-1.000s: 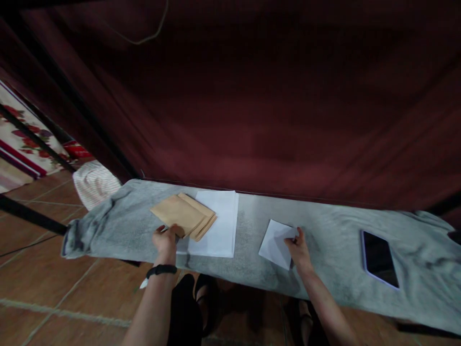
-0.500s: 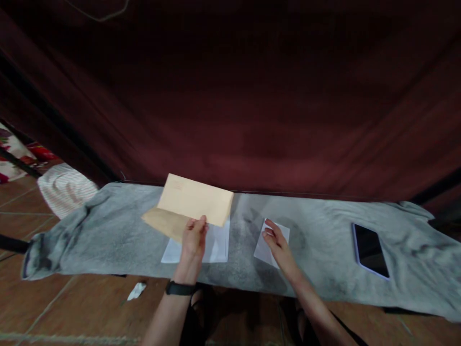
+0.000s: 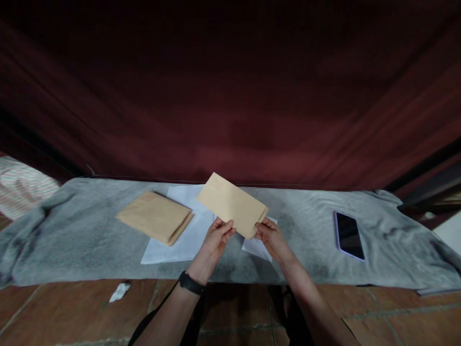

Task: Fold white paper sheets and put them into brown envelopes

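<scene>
A brown envelope (image 3: 230,203) is held up above the grey cloth (image 3: 82,240), tilted down to the right. My left hand (image 3: 217,236) pinches its near left edge. My right hand (image 3: 269,234) grips its near right corner. Under my right hand lies a small folded white paper (image 3: 255,248), partly hidden. To the left, a stack of brown envelopes (image 3: 155,216) rests on top of white sheets (image 3: 187,238). A black band sits on my left wrist.
A dark phone (image 3: 348,235) lies face up on the cloth at the right. A dark red curtain (image 3: 230,110) hangs right behind the cloth. Brown floor tiles show in front, with a white paper scrap (image 3: 120,291) on them. Striped fabric (image 3: 18,185) lies far left.
My left hand lifted one brown envelope off the stack and carried it right. My right hand left the folded white paper and took hold of the envelope. The view shifted right.
</scene>
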Demonstrator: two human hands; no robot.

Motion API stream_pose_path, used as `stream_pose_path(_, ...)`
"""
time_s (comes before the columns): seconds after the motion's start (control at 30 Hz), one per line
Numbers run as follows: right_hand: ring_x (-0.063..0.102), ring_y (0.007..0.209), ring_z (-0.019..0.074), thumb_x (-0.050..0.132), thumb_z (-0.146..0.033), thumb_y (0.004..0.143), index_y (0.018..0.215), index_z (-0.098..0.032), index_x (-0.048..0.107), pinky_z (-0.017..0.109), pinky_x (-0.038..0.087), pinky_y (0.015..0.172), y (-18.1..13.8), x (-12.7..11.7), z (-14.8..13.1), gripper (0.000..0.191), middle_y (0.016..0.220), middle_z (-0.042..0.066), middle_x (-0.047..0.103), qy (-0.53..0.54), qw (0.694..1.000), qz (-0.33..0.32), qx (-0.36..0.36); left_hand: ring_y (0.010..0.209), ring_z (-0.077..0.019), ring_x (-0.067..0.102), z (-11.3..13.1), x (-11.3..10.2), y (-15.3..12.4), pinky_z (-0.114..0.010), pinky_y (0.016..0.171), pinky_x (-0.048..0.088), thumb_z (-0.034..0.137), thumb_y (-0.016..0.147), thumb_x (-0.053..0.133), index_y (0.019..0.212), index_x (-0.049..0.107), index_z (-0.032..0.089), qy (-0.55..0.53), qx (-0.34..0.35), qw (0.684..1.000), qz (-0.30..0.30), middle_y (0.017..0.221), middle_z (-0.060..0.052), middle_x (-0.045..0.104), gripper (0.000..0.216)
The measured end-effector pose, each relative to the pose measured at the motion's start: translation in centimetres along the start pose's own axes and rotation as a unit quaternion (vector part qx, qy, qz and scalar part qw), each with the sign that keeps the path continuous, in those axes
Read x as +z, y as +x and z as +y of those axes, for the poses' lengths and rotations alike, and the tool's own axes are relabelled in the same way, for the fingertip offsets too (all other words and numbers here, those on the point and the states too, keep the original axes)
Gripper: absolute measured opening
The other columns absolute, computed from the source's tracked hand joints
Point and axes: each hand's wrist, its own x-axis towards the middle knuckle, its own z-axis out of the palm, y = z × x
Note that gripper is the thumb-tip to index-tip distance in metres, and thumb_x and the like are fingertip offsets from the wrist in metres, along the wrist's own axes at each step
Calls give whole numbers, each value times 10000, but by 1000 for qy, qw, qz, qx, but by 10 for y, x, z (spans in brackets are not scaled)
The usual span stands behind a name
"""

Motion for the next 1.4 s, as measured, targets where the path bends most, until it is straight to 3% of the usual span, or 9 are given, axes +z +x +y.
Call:
stream_pose_path(0.2, 697, 675, 199, 822, -431, 633, 882, -217, 742, 305, 534, 635, 4, -4, 2, 338, 799, 17, 775, -48, 998, 46, 5, 635, -99, 653, 1, 4, -5, -208, 625, 533, 145, 513, 946, 755, 654, 169, 24, -18, 999, -24, 739, 13, 710, 380)
stream_pose_path(0.5, 632, 683, 182, 774, -489, 674, 790, -228, 725, 276, 494, 617, 17, -14, 2, 290, 731, -11, 735, -161, 978, 94, -98, 615, -99, 631, -2, 7, -11, -224, 628, 506, 259, 495, 967, 733, 666, 172, 77, 42, 996, -29, 692, 18, 708, 393)
stream_pose_path(0.63, 695, 814, 225, 812, -504, 655, 950, -234, 751, 317, 540, 696, 12, -12, -3, 405, 885, 15, 780, -102, 992, 52, -46, 652, -126, 662, 1, 3, -11, -232, 630, 505, 256, 483, 975, 768, 701, 162, 78, 14, 996, -43, 721, -20, 732, 406)
stream_pose_path(0.73, 719, 914, 268, 832, -502, 652, 905, -237, 774, 370, 569, 784, 9, -11, -6, 371, 873, 32, 792, -94, 995, -4, -19, 664, -146, 676, 4, 0, -13, -243, 630, 507, 262, 508, 971, 808, 740, 145, 112, -34, 989, -86, 765, -64, 755, 396)
stream_pose_path(0.97, 729, 948, 293, 855, -404, 634, 761, -276, 786, 444, 583, 857, 11, -18, -11, 193, 786, 3, 784, -156, 984, -19, -83, 663, -151, 681, 9, -4, -18, -246, 619, 514, 398, 583, 935, 797, 747, 150, 194, -60, 972, -116, 787, -79, 759, 377)
stream_pose_path(1.1, 726, 967, 307, 839, -401, 636, 796, -270, 788, 438, 603, 806, 10, -26, -18, 212, 822, 15, 789, -167, 984, -8, -68, 462, -116, 573, 15, -3, -31, -216, 454, 400, 482, 661, 874, 683, 704, 162, 312, -74, 917, -235, 574, -33, 669, 363)
stream_pose_path(1.2, 726, 961, 309, 835, -406, 631, 805, -275, 786, 424, 609, 785, 9, -35, -26, 223, 843, 18, 792, -163, 984, 1, -64, 505, -166, 621, 19, 0, -45, -261, 490, 460, 467, 697, 853, 715, 728, 186, 364, -61, 866, -339, 607, -41, 684, 308)
stream_pose_path(1.3, 731, 926, 301, 818, -370, 650, 830, -261, 787, 423, 599, 787, 7, -40, -31, 213, 831, 24, 790, -167, 984, -32, -44, 898, -268, 721, 28, 1, -53, -388, 811, 571, 425, 782, 805, 932, 773, 218, 443, 174, 826, -302, 949, -102, 762, 258)
stream_pose_path(1.4, 729, 878, 291, 796, -318, 660, 838, -247, 786, 433, 587, 782, 3, -41, -30, 192, 809, 16, 784, -188, 979, -81, -3, 1432, -365, 419, 38, -4, -48, -578, 1185, 311, 462, 765, 821, 1380, 598, 279, 577, 384, 683, -232, 1528, -136, 501, 679)
